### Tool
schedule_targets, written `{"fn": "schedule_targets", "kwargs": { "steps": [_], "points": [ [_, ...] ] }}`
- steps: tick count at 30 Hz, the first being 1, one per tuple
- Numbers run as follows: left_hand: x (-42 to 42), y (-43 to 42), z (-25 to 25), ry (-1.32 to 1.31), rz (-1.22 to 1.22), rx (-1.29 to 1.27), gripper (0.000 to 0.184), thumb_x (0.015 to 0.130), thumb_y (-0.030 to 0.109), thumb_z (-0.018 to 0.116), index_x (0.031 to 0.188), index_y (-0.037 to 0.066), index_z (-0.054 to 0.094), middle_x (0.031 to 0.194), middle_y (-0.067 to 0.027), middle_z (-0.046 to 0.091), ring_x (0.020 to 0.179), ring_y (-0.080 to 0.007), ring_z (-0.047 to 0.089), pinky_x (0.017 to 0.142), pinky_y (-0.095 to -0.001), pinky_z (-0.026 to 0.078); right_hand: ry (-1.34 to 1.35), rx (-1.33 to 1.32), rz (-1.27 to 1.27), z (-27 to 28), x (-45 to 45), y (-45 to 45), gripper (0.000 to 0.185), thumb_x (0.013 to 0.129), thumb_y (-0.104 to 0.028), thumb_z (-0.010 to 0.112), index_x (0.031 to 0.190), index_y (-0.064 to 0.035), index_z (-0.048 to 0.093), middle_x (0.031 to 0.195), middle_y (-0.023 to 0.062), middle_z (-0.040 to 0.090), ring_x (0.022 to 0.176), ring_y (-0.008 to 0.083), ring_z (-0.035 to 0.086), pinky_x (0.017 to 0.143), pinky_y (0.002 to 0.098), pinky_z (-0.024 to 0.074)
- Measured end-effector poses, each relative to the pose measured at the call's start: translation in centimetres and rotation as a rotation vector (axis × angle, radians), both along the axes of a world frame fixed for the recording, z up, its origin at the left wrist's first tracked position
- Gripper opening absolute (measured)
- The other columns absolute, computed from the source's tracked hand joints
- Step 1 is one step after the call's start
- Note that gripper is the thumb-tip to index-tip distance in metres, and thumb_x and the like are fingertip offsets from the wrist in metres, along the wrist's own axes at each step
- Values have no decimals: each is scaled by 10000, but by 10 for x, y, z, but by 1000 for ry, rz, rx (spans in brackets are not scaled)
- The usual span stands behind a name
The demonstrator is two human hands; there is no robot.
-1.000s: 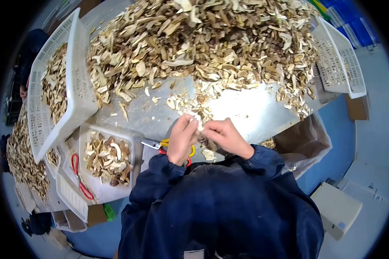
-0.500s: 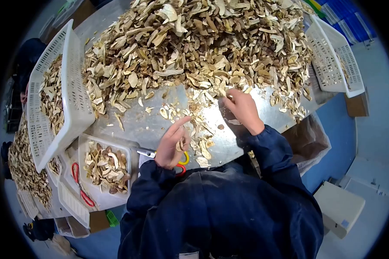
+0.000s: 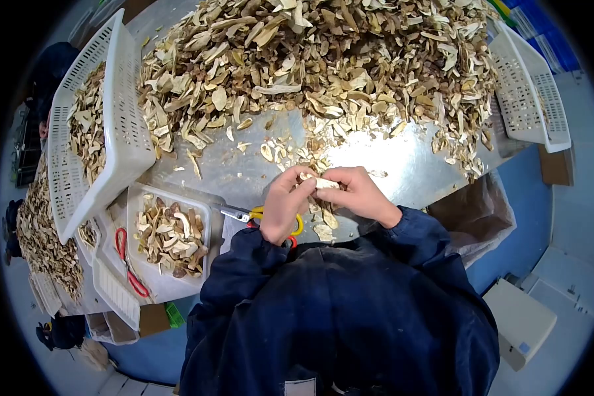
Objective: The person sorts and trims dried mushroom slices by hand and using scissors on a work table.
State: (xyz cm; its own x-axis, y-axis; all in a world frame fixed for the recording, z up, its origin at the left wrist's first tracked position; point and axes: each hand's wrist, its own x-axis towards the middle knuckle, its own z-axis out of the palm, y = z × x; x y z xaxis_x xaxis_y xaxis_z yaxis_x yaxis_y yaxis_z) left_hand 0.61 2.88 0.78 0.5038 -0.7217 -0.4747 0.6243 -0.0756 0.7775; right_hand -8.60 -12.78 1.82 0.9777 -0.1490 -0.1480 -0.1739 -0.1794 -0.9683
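Between my two hands is a pale mushroom slice [image 3: 325, 184], held just above the metal table near its front edge. My left hand [image 3: 288, 203] is closed, with its thumb and fingers pinching the left end. From the other side my right hand [image 3: 363, 196] pinches the slice between thumb and forefinger. Scissors with yellow and red handles [image 3: 257, 213] lie by my left wrist, partly hidden by it. Loose mushroom slices [image 3: 325, 232] are scattered below and around my hands. Ahead rises a large heap of sliced mushrooms [image 3: 350, 72].
White perforated baskets stand at left [image 3: 129, 125] and right [image 3: 518, 99], the left one holding slices. A clear tray [image 3: 208, 247] of mushroom pieces sits nearby. Beside it lie red-handled scissors [image 3: 131, 264]. A lined box [image 3: 472, 221] is below the table's right edge. Another person's dark sleeve [image 3: 53, 72] shows far left.
My right hand has come back from the heap's edge toward me and met my left hand. Both now hold a mushroom slice. The left fingers have closed from a pointing pose.
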Motion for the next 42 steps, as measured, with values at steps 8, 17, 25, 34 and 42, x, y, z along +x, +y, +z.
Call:
{"fn": "schedule_targets", "kwargs": {
  "steps": [8,17,25,34,42],
  "points": [
    [-4,1,5,224,-9,-98,140,940,154,512,1024,44,534,810,-19,511,658,-43,422,491,-169,290,-47,101,128,9,-3,-8,236,848,-232,622,835,3,612,678,108,579,631,181,533,591,294,425],
    [20,24,-20,940,-27,-722,73,935,94,407,881,48,423,738,-28,384,654,-117,389,483,-218,343,281,-567,-141,21,0,-37,328,843,-398,602,868,-77,667,649,145,633,627,314,626,581,385,478],
    [8,22,-9,1009,22,-570,81,937,90,415,907,42,474,741,-16,392,670,-115,383,559,-238,367,29,-987,-263,-22,42,-49,215,812,-258,654,844,-51,610,647,130,619,596,316,616,532,405,470],
    [11,29,-25,1058,93,-612,99,964,126,441,1007,52,491,755,1,402,671,-102,404,550,-216,378,-75,872,-284,-38,-13,-115,131,859,-138,588,959,-54,589,742,-9,540,559,88,462,454,209,319],
    [6,27,-26,1080,70,-630,164,980,139,393,1026,57,527,772,-10,412,685,-121,404,563,-228,384,-51,581,-460,-17,-2,-115,147,894,-196,572,925,-53,567,698,9,552,524,111,481,425,215,311]
  ]
}}
